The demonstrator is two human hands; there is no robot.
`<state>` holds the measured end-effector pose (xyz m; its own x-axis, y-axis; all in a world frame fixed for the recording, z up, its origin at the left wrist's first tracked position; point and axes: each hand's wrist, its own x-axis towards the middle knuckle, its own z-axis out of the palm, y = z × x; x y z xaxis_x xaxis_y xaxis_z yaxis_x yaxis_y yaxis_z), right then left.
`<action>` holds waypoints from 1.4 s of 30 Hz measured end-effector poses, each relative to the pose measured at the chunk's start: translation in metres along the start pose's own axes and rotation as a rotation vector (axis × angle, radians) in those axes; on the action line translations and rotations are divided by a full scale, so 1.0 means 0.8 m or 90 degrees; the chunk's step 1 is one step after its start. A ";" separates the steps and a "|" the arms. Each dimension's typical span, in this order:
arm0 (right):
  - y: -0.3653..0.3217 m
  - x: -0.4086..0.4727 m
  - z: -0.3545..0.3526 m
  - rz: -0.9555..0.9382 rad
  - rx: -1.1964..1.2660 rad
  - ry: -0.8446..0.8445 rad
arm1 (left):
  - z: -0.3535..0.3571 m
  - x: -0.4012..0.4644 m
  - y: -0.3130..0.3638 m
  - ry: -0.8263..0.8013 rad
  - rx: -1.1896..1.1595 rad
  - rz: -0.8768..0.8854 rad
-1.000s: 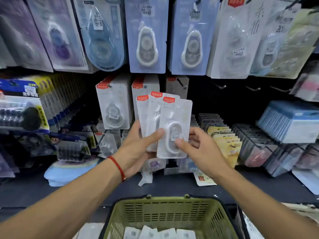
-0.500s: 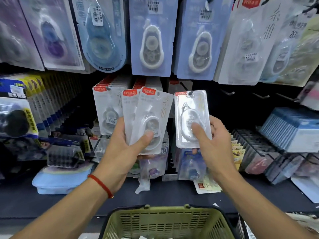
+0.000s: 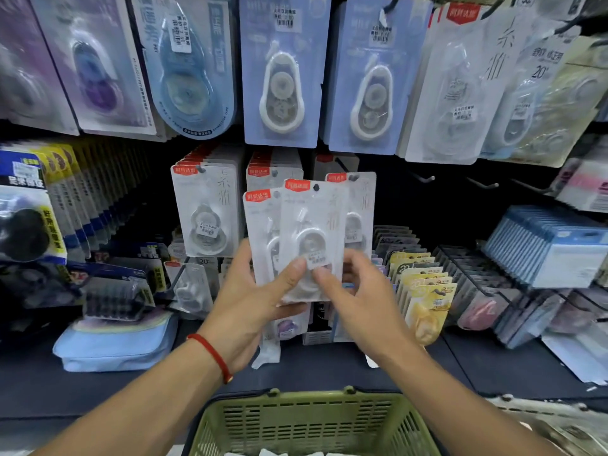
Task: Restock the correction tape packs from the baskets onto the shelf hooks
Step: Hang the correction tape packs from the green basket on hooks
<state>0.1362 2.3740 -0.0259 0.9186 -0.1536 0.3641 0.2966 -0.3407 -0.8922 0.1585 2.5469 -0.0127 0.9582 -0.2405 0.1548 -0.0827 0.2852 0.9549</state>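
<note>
Head view, basket point(image 3: 312, 419) cut off, packs point(image 3: 312, 225) overlapping

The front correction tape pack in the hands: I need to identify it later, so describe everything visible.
The front correction tape pack is a clear plastic blister on a pale card, with a red label and hang hole on top and a white dispenser inside. It stands upright, overlapping a second pack. The left hand grips it; the right hand pinches its price sticker area.

A single wide-angle head camera looks forward and slightly down, close to the shelf hooks point(image 3: 422, 178), with both forearms reaching in from below over the green basket point(image 3: 309, 419) at the bottom edge.
</note>
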 end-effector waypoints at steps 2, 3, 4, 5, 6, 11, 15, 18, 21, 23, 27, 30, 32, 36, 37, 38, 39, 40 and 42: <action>-0.003 0.005 -0.005 0.019 0.064 0.089 | -0.002 0.003 0.000 0.026 0.004 0.004; -0.005 0.008 -0.009 0.023 0.088 0.126 | -0.004 0.004 -0.001 0.044 0.006 0.006; -0.007 0.011 -0.012 0.025 0.107 0.151 | -0.005 0.005 -0.001 0.057 0.010 0.006; -0.007 0.013 -0.016 0.032 0.119 0.166 | -0.006 0.006 -0.001 0.063 0.014 0.006; -0.007 0.015 -0.020 0.040 0.121 0.174 | -0.007 0.007 -0.002 0.064 0.018 0.005; -0.007 0.018 -0.028 0.028 0.123 0.184 | -0.010 0.008 0.001 0.076 0.031 0.010; -0.007 0.019 -0.028 0.006 0.124 0.210 | -0.008 0.010 0.004 0.111 0.011 0.002; 0.005 0.020 -0.030 0.075 -0.067 0.151 | -0.004 0.010 0.003 0.116 0.016 0.000; 0.007 0.016 -0.026 0.061 -0.179 0.109 | 0.000 0.007 0.000 0.081 0.039 0.012; 0.000 0.011 -0.020 0.022 -0.108 0.028 | 0.001 0.006 -0.003 0.046 0.064 0.016; 0.002 0.006 -0.010 0.020 -0.010 0.004 | 0.005 0.004 -0.005 -0.022 0.126 0.025; 0.001 0.008 -0.011 0.039 0.079 0.075 | 0.008 0.004 -0.006 -0.035 0.150 0.034; -0.002 0.011 -0.014 0.067 0.131 0.124 | 0.012 0.002 -0.007 -0.062 0.179 0.032; -0.005 0.013 -0.017 0.073 0.163 0.170 | 0.018 -0.003 -0.006 -0.115 0.185 0.018; -0.007 0.013 -0.017 0.069 0.167 0.177 | 0.020 -0.004 -0.004 -0.119 0.175 0.014; -0.008 0.012 -0.018 0.062 0.163 0.189 | 0.021 -0.005 -0.002 -0.124 0.164 0.011; -0.009 0.012 -0.019 0.053 0.152 0.206 | 0.021 -0.005 -0.001 -0.128 0.154 0.012; -0.010 0.013 -0.021 0.046 0.144 0.224 | 0.021 -0.005 0.000 -0.135 0.146 0.015; -0.010 0.016 -0.024 0.033 0.142 0.240 | 0.021 -0.004 0.002 -0.151 0.142 0.023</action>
<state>0.1403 2.3572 -0.0093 0.7865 -0.5073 0.3523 0.3393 -0.1218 -0.9328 0.1506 2.5324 -0.0077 0.8654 -0.4504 0.2194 -0.1989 0.0931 0.9756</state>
